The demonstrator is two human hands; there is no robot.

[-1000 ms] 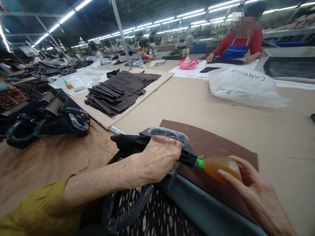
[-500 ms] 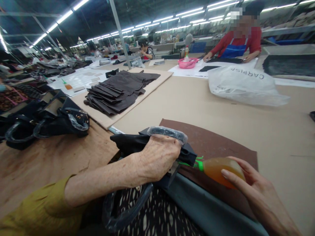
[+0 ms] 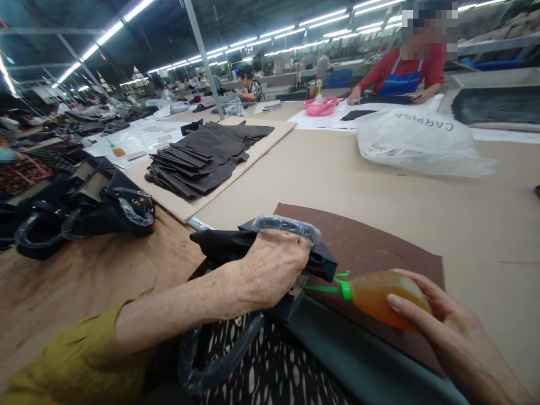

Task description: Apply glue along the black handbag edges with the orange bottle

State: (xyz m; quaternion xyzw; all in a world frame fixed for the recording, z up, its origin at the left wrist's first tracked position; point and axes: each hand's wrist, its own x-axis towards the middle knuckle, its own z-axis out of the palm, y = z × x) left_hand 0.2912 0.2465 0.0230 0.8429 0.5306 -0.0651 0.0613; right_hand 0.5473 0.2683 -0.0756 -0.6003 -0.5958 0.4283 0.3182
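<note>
My left hand [image 3: 270, 270] is closed over the top edge of a black handbag [image 3: 236, 244], pressing down beside its plastic-wrapped handle [image 3: 287, 226]. My right hand [image 3: 447, 332] grips an amber squeeze bottle [image 3: 379, 292] lying sideways; its green nozzle [image 3: 324, 288] points at the bag's edge just under my left hand. The bag rests on a dark brown mat [image 3: 379, 247]. A second wrapped handle [image 3: 219, 360] loops down at the near side over a patterned panel.
A stack of dark brown cut pieces [image 3: 202, 157] lies on a board beyond. Finished black handbags [image 3: 84, 208] sit at the left. A white plastic bag [image 3: 417, 143] lies far right. A person in red with a blue apron [image 3: 400, 73] works opposite, near a pink basket [image 3: 321, 107].
My right hand has drawn the bottle a little to the right, so the long green nozzle now shows between bottle and bag. My left hand has stayed put.
</note>
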